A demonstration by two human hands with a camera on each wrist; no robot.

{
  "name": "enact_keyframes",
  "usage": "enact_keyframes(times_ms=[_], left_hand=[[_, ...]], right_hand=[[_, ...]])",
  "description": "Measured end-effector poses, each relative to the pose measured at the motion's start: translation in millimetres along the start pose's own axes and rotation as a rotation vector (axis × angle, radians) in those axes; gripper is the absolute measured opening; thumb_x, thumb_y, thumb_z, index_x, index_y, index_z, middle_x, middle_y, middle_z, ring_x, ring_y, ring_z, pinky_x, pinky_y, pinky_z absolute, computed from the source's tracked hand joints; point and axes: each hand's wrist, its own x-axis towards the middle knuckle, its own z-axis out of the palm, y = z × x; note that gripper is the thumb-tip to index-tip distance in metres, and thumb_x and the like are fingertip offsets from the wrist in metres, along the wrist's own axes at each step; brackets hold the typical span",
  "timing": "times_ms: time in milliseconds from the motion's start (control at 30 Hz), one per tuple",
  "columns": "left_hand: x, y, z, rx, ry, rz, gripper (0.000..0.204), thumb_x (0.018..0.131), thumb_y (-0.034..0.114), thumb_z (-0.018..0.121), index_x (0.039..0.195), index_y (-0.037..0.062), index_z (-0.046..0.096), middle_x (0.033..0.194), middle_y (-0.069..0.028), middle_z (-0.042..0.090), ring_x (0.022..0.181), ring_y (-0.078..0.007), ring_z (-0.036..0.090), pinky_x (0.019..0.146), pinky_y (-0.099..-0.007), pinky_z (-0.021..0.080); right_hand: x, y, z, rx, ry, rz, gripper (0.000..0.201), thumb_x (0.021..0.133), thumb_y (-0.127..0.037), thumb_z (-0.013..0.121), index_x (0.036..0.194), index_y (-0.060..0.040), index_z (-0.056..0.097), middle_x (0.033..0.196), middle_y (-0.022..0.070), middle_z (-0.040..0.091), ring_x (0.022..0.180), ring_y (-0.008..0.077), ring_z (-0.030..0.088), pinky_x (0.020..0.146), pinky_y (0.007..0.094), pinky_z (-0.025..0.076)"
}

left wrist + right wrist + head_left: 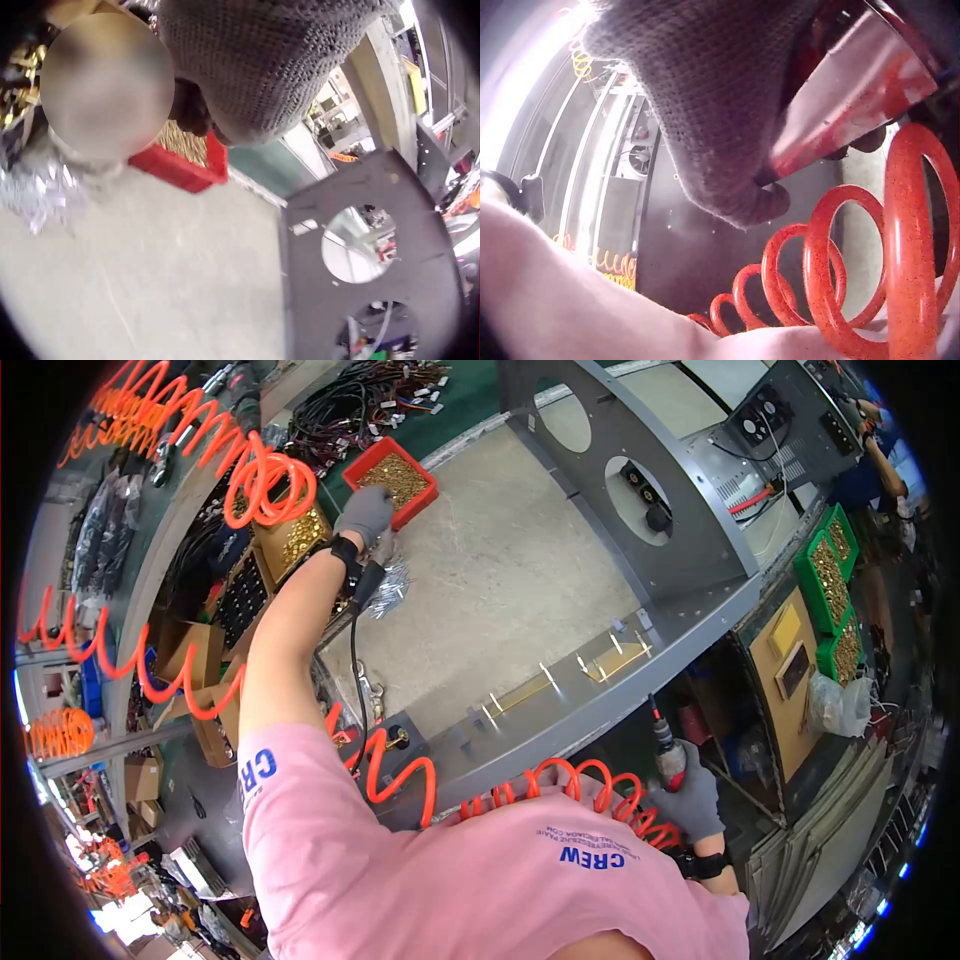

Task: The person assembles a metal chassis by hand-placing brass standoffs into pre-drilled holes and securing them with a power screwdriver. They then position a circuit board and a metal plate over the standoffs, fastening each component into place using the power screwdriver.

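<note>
Driver (671, 762), red-bodied, is gripped by the gloved right hand (693, 796) near the grey metal frame (560, 722). The gloved left hand (365, 515) is held at the red bin (416, 510) of brass-coloured pieces; whether anything is grasped cannot be told. "CREW" is printed in blue on the pink shirt (430, 890), at sleeve (290, 760) and chest (590, 857).

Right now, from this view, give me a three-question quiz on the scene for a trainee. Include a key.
1. True or false: the right hand grips a power screwdriver.
2. Which colour is the bin nearest the left hand?
a) green
b) red
c) blue
3. Fill in the number: the upright grey metal panel has ___ large round holes.

Key: 1 true; 2 b; 3 two.
</note>
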Motion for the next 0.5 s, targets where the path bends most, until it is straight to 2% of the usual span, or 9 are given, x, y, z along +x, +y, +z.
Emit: enact_keyframes(times_ms=[67,100,200,233,267,367,433,500], left_hand=[[16.2,-10.6,11.3,0.091,0.011,-0.03,0.022,0.079,0.023,0.054,0.088,0.0053,0.062,0.085,-0.0196,0.062,0.085,-0.0356,0.059,0.073,-0.0425,0.046],[24.1,-12.7,18.9,0.117,-0.04,-0.059,0.023,0.077,0.019,0.049,0.092,0.0062,0.062,0.09,-0.0173,0.063,0.088,-0.0337,0.06,0.078,-0.0419,0.047],[45.9,-25.5,57.2,0.204,0.023,0.021,0.025,0.078,0.017,0.047,0.095,0.0079,0.062,0.094,-0.016,0.063,0.089,-0.0338,0.06,0.079,-0.0417,0.047],[43.8,-14.5,56.0,0.215,0.026,0.054,0.026,0.078,0.016,0.046,0.097,0.0093,0.062,0.095,-0.0157,0.063,0.09,-0.0336,0.06,0.079,-0.0421,0.047],[54.7,-19.4,69.1,0.224,-0.058,-0.047,0.029,0.077,0.014,0.047,0.101,0.0094,0.062,0.098,-0.016,0.063,0.092,-0.0334,0.06,0.08,-0.0421,0.047],[69.8,-39.3,94.9,0.124,-0.054,-0.097,0.031,0.076,0.015,0.05,0.104,0.0106,0.062,0.102,-0.0163,0.062,0.095,-0.0335,0.059,0.081,-0.042,0.047],[73.1,-46.8,90.7,0.004,-0.126,-0.097,0.031,0.075,0.014,0.049,0.102,0.0057,0.062,0.099,-0.0176,0.062,0.094,-0.0344,0.058,0.084,-0.0403,0.045],[78.1,-52.6,93.1,0.066,-0.155,-0.112,0.028,0.075,0.016,0.051,0.098,0.0084,0.064,0.098,-0.0172,0.063,0.093,-0.0338,0.059,0.081,-0.0412,0.046]], right_hand=[[-4.4,1.0,2.5,0.021,0.003,0.046,0.062,0.062,-0.029,0.067,0.116,-0.0086,0.044,0.073,0.0184,0.062,0.067,0.0389,0.06,0.059,0.0435,0.049],[-6.0,0.5,3.1,0.045,0.008,0.078,0.062,0.063,-0.029,0.067,0.116,-0.0087,0.044,0.073,0.0186,0.062,0.068,0.0391,0.06,0.059,0.0432,0.049],[-11.6,-4.4,0.1,0.016,0.02,0.157,0.06,0.063,-0.028,0.067,0.116,-0.0086,0.045,0.073,0.0184,0.062,0.067,0.0386,0.06,0.059,0.0426,0.049],[-13.4,-4.5,-1.4,0.007,0.018,0.181,0.06,0.063,-0.028,0.067,0.116,-0.0086,0.045,0.073,0.0184,0.062,0.067,0.0386,0.06,0.059,0.0426,0.049],[-14.6,-4.2,-1.9,0.016,0.026,0.204,0.059,0.064,-0.029,0.066,0.116,-0.0087,0.045,0.073,0.0185,0.062,0.067,0.0386,0.06,0.059,0.0425,0.049],[-16.9,-2.9,-2.9,0.024,0.042,0.24,0.058,0.065,-0.029,0.065,0.116,-0.009,0.044,0.072,0.0187,0.061,0.067,0.0388,0.06,0.059,0.0424,0.049],[-17.8,-1.7,-2.1,0.028,0.045,0.248,0.058,0.066,-0.029,0.065,0.116,-0.0092,0.044,0.072,0.0188,0.061,0.067,0.039,0.06,0.059,0.0424,0.049],[-17.9,-0.7,-0.8,0.03,0.054,0.226,0.057,0.066,-0.029,0.064,0.116,-0.0095,0.044,0.073,0.0194,0.062,0.068,0.0396,0.06,0.059,0.0433,0.049]])
